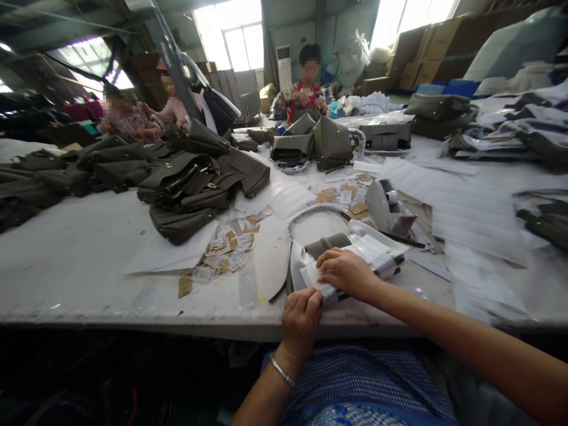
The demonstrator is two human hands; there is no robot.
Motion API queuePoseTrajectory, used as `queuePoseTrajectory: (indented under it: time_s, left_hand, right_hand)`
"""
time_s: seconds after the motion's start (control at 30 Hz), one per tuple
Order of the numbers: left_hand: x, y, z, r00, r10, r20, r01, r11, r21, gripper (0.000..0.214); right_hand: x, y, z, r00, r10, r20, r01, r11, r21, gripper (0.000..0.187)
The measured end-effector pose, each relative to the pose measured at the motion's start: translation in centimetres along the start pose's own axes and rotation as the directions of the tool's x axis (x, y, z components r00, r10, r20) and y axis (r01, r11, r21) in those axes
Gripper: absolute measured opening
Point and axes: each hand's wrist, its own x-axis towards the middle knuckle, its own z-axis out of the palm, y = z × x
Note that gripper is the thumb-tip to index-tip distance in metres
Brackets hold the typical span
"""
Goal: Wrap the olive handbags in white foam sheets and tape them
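A dark olive-grey handbag lies on the table in front of me, partly covered by thin white wrapping. Its handle, wound in clear film, arches out on the far side. My left hand is closed at the bag's near left corner, its fingers curled on the edge of the wrapping. My right hand rests flat on top of the wrapping with the fingers stretched out. Both palms and the bag's near left corner are hidden.
Paper tags lie scattered left of the bag. A pile of similar handbags stands farther left. A grey-white tape dispenser sits behind the bag; white foam sheets spread to the right. Co-workers sit across the table.
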Motion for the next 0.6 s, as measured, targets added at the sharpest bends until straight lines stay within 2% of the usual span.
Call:
queuePoseTrajectory:
  time_s: [0.2,0.33,0.4,0.47,0.53,0.6]
  left_hand:
    - [0.1,-0.5,-0.2,0.996,0.082,0.032,-0.084,0.995,0.047,0.031]
    - [0.4,-0.1,-0.6,0.993,-0.025,0.119,0.022,0.999,0.029,0.029]
    - [0.4,0.0,-0.8,0.989,-0.063,0.130,0.059,0.998,0.033,0.029]
    - [0.4,0.0,-0.8,0.991,-0.059,0.123,0.055,0.998,0.035,0.029]
    - [0.4,-0.1,-0.7,0.992,-0.041,0.119,0.038,0.999,0.029,0.030]
    - [0.5,-0.3,-0.7,0.993,-0.018,0.113,0.015,1.000,0.026,0.031]
  right_hand:
    - [1.8,0.0,-0.9,0.989,0.021,0.147,-0.015,0.999,-0.042,0.011]
    - [2.1,-0.3,-0.4,0.981,0.114,0.154,-0.104,0.992,-0.073,0.019]
    - [1.9,-0.2,-0.4,0.986,0.100,0.132,-0.098,0.995,-0.026,0.017]
    - [1.4,0.6,-1.2,0.995,0.046,0.093,-0.056,0.992,0.115,0.011]
    - [0.5,2.2,-3.0,0.999,0.040,-0.021,-0.033,0.967,0.251,0.011]
    - [-0.6,4.9,-5.8,0.966,0.161,-0.200,-0.100,0.953,0.287,0.016]
